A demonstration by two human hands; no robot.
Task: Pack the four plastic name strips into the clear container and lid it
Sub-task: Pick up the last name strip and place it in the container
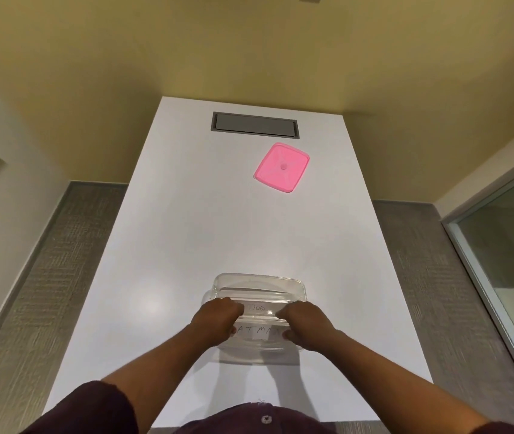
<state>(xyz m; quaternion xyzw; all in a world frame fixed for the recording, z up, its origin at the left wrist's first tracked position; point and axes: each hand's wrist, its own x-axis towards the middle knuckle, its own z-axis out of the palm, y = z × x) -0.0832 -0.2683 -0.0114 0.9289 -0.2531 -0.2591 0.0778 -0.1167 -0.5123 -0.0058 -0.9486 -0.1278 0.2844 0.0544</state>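
Clear plastic is what I have under both hands: the container [257, 308] sits on the white worktop [218, 230] near my edge, and I can see strips laid across it. My left hand [218, 321] and right hand [304, 324] are each curled closed on an end of a name strip [257, 332] at the container's near side. The pink lid [281, 167] lies well apart, far up the worktop to the right.

My worry is that a strip spanning wall to wall could bow and spring out, or sit proud of the rim and stop the lid seating. I cannot count four strips through the clear walls.

One strip reads "DOG"; the held one reads roughly "ATMA", its ends covered by my hands.
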